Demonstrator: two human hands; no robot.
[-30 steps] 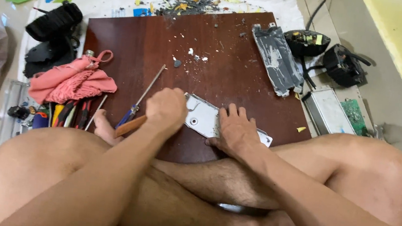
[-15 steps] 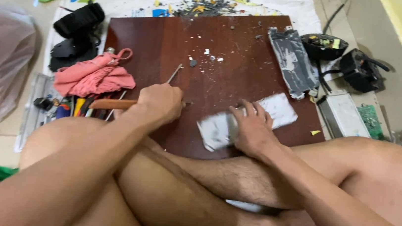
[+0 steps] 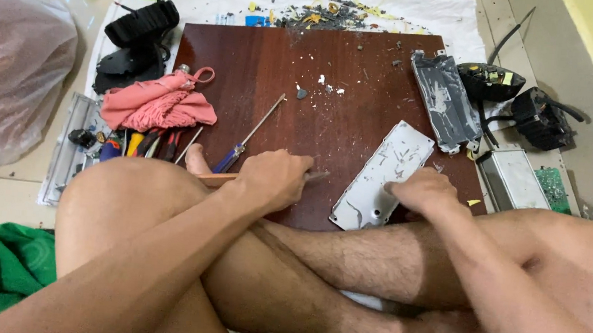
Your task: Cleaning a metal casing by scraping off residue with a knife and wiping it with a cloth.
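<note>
Silver-grey flat metal cover plate (image 3: 382, 177), rectangular with rounded corners, is seen in the head view lying tilted on the dark reddish-brown wooden board (image 3: 307, 65) that is laid on the floor, near the board's front edge. The plate's near right edge is touched and pressed by the right hand (image 3: 422, 191), fingers curled down onto it. A wooden-handled tool with a metal tip (image 3: 236, 177) is gripped in the closed left hand (image 3: 277, 179), tip pointed toward the plate but kept just short of it. A blue-handled screwdriver with a long thin shaft (image 3: 248, 139) is laid on the board just beyond the left hand. A crumpled pink cloth (image 3: 158, 104) is draped over a row of coloured tool handles (image 3: 141, 144) at the board's left edge. A scratched grey metal casing (image 3: 444, 101) is placed at the board's far right. Black plastic parts (image 3: 520, 102) are left on the floor beyond it. Both hands are kept apart, the crossed bare legs below them.
</note>
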